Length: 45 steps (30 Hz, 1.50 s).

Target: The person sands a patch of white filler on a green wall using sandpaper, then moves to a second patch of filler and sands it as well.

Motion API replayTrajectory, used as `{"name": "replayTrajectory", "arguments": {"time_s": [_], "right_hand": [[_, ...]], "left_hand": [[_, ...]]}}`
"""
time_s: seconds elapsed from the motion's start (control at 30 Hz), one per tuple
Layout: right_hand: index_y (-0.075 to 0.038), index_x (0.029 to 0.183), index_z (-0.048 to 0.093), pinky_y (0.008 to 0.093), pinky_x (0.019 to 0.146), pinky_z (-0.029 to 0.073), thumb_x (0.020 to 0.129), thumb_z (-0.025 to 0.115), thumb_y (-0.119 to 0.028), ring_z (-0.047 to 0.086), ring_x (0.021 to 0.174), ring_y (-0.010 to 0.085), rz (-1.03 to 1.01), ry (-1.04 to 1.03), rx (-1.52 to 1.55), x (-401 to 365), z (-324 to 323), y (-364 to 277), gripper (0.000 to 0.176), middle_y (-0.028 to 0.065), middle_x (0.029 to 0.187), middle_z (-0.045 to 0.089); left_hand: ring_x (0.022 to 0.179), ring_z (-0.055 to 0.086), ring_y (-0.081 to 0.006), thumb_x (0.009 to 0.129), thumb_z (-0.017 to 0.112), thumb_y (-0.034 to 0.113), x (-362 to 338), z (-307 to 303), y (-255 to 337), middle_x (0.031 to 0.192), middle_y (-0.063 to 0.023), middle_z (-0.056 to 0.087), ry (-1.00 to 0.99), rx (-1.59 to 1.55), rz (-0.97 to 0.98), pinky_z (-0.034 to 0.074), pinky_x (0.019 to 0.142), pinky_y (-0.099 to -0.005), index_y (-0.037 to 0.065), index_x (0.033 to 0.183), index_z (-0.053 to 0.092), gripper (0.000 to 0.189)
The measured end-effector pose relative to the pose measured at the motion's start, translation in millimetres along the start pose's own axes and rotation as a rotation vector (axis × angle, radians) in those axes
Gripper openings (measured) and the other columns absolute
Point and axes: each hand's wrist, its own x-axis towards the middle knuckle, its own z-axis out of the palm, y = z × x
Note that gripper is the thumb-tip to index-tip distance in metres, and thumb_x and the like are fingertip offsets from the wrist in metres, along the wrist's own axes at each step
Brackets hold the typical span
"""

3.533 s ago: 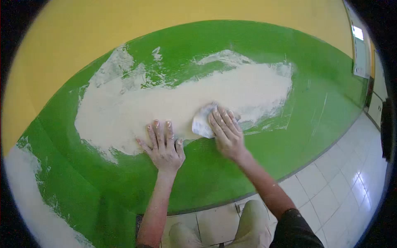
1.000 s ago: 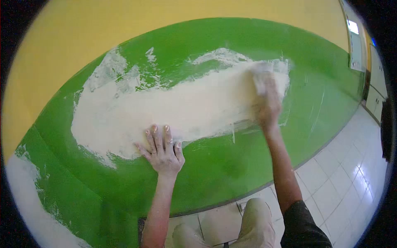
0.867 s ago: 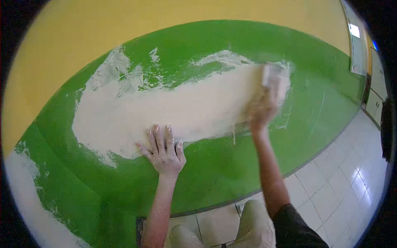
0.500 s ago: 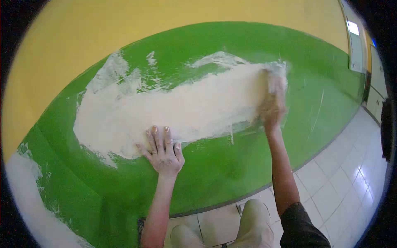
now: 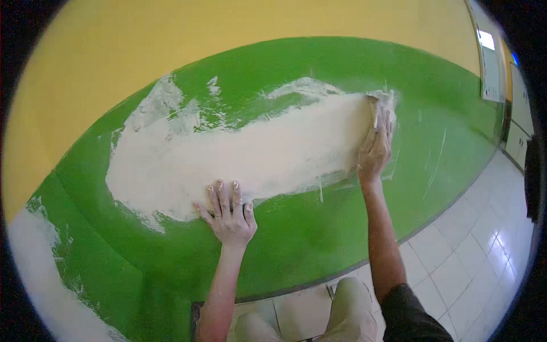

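A wide patch of white filler (image 5: 239, 154) covers part of the green wall (image 5: 307, 233). My left hand (image 5: 231, 219) lies flat against the wall at the patch's lower edge, fingers spread, with white dust on the fingertips. At the patch's right end, my right hand (image 5: 376, 151) presses a thin, flat piece that looks like sandpaper (image 5: 374, 108) against the wall. Its curled edge shows along the fingers; most of it is hidden under the hand.
Yellow paint (image 5: 239, 28) covers the wall above the green. Another white patch (image 5: 40, 273) is at lower left. A tiled floor (image 5: 450, 245) runs along the wall's foot, and my knees (image 5: 350, 302) are close to it. Cabinets (image 5: 517, 114) stand at far right.
My right hand was blurred by motion and has shifted slightly down and left; it now shows sharply. My left hand stays on the wall. The whole view has shifted slightly.
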Motion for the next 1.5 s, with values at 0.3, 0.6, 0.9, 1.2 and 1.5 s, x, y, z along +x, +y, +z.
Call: {"name": "replayTrajectory", "arguments": {"time_s": [0.3, 0.6, 0.9, 1.2, 1.5], "right_hand": [[0.003, 0.136, 0.056, 0.0512, 0.118, 0.033, 0.092, 0.05, -0.004, 0.047, 0.137, 0.0385, -0.372, -0.262, 0.249, -43.8, 30.9, -80.2, 0.044, 0.026, 0.14, 0.055], [0.006, 0.14, 0.052, 0.0507, 0.12, 0.028, 0.098, 0.046, -0.008, 0.04, 0.142, 0.0408, 0.023, 0.235, 0.108, -21.6, 49.3, -57.7, 0.044, 0.0248, 0.147, 0.048], [0.005, 0.135, 0.055, 0.0493, 0.117, 0.036, 0.091, 0.056, -0.009, 0.05, 0.135, 0.0355, -0.314, -0.199, 0.139, -55.1, 14.8, -30.2, 0.046, 0.0223, 0.144, 0.053], [0.004, 0.139, 0.052, 0.05, 0.119, 0.03, 0.097, 0.049, -0.007, 0.043, 0.14, 0.0388, -0.012, -0.066, 0.215, -115.2, 37.5, -79.5, 0.044, 0.0247, 0.144, 0.051], [-0.001, 0.137, 0.056, 0.0441, 0.114, 0.039, 0.103, 0.051, -0.019, 0.055, 0.129, 0.0354, 0.316, 0.03, 0.066, -42.5, 4.5, 69.7, 0.039, 0.0207, 0.138, 0.058]], "left_hand": [[0.151, 0.021, -0.0391, 0.103, 0.039, 0.039, 0.3, -0.2, 4.5, 0.16, -0.0164, 0.033, -0.035, 0.005, 0.018, 0.003, 0.118, -0.0683, 0.011, 0.15, 0.045, 0.055], [0.151, 0.021, -0.0389, 0.102, 0.04, 0.039, -1.6, 1.5, 2.7, 0.16, -0.0164, 0.032, -0.013, 0.002, 0.015, 0.004, 0.118, -0.0695, 0.014, 0.151, 0.043, 0.055], [0.151, 0.021, -0.0403, 0.102, 0.04, 0.038, -9.7, 1.8, -3.5, 0.161, -0.0171, 0.03, -0.037, 0.007, 0.05, 0.005, 0.117, -0.0697, 0.013, 0.152, 0.041, 0.056], [0.151, 0.02, -0.04, 0.103, 0.037, 0.037, -9.2, 3.2, -1.5, 0.161, -0.0165, 0.03, -0.024, 0.036, 0.047, 0.004, 0.118, -0.0676, 0.012, 0.152, 0.042, 0.055], [0.151, 0.021, -0.0401, 0.103, 0.036, 0.037, -10.1, 2.6, 0.1, 0.161, -0.0175, 0.03, -0.033, 0.041, 0.037, 0.003, 0.118, -0.0677, 0.01, 0.151, 0.042, 0.055]]}}
